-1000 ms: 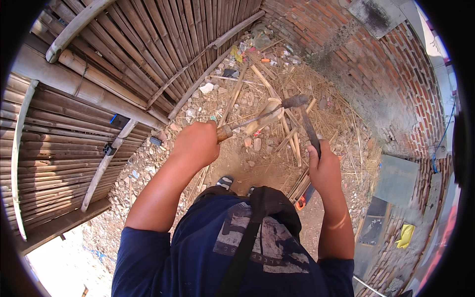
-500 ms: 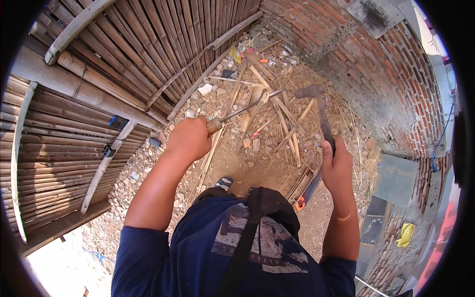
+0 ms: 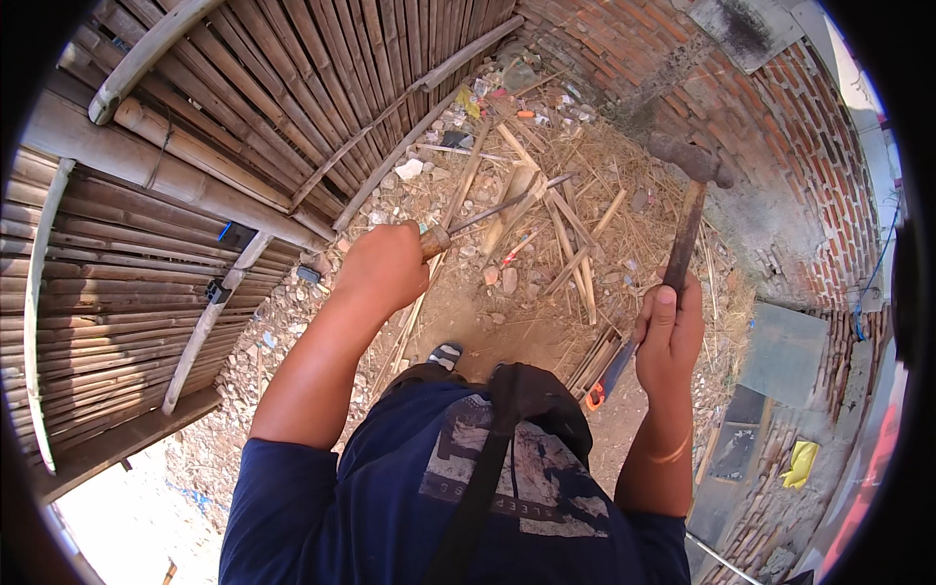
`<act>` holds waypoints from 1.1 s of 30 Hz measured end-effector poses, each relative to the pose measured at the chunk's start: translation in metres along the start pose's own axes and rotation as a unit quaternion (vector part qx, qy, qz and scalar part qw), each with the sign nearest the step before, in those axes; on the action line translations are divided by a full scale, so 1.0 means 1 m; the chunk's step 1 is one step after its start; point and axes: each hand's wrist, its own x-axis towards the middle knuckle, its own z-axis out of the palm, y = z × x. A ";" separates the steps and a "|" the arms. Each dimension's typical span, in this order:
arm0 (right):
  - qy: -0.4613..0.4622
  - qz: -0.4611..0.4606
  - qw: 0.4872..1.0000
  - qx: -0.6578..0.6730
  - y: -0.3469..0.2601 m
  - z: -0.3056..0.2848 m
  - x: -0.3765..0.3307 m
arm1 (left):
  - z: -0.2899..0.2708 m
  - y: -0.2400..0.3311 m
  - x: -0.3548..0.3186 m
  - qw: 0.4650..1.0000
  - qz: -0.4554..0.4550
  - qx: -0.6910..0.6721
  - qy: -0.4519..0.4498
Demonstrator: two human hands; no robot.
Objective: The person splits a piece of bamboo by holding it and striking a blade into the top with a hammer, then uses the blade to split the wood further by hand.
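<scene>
My left hand [image 3: 382, 265] is closed round the wooden handle of a knife [image 3: 492, 210]. Its long dark blade points forward and right, showing as a narrow strip. Near the blade's far part is a piece of split wood [image 3: 522, 195]; whether they touch I cannot tell. In my right hand [image 3: 670, 336] is a hammer [image 3: 688, 229], gripped low on its handle with the thumb along it. The rusty head is raised, to the right of the knife tip and apart from it.
Split wood strips [image 3: 575, 253] and straw litter the stony ground. Below my right hand lie a saw [image 3: 614, 372] with an orange handle and a small wood bundle [image 3: 593, 363]. A bamboo wall [image 3: 322, 88] stands left, a brick wall [image 3: 780, 127] right.
My right hand has swung the hammer right, its head moving away from the knife. The left hand has shifted slightly right and still holds the knife.
</scene>
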 end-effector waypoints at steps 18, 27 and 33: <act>-0.159 -0.036 0.944 -0.288 0.010 0.060 -0.018 | 0.009 0.009 0.001 0.999 -0.021 -0.024 0.009; -0.043 -0.117 0.976 -0.179 -0.006 0.019 -0.015 | 0.014 -0.001 0.000 0.995 0.040 -0.084 0.042; 0.040 -0.046 0.998 0.013 -0.009 0.010 0.018 | 0.011 0.007 0.005 0.997 0.025 -0.073 0.023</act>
